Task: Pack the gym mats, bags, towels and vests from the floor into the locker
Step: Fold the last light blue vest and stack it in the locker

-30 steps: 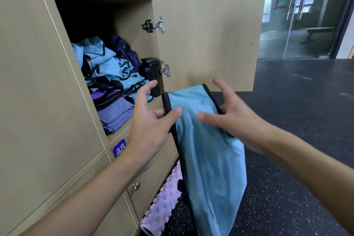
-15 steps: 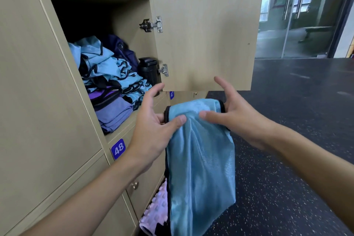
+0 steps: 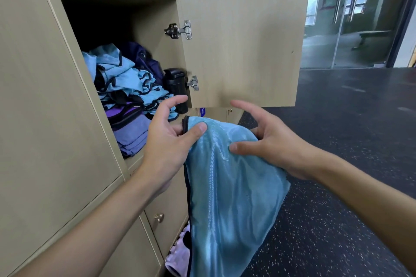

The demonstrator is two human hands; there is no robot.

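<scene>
Pinch grips: left hand (image 3: pixel 166 141) and right hand (image 3: pixel 270 144) each hold the blue vest (image 3: pixel 229 186) by its top edge, thumbs over fabric. It hangs just in front of the open locker (image 3: pixel 155 51), below the opening. Likely step: bunching before stowing; next needs a lift onto the pile (image 3: pixel 126 78) inside the locker. Index fingers (image 3: pixel 173 102) lifted clear

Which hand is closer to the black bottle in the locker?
Left. The left hand pinches the blue vest just below the black bottle; the right hand grips it farther right.
</scene>
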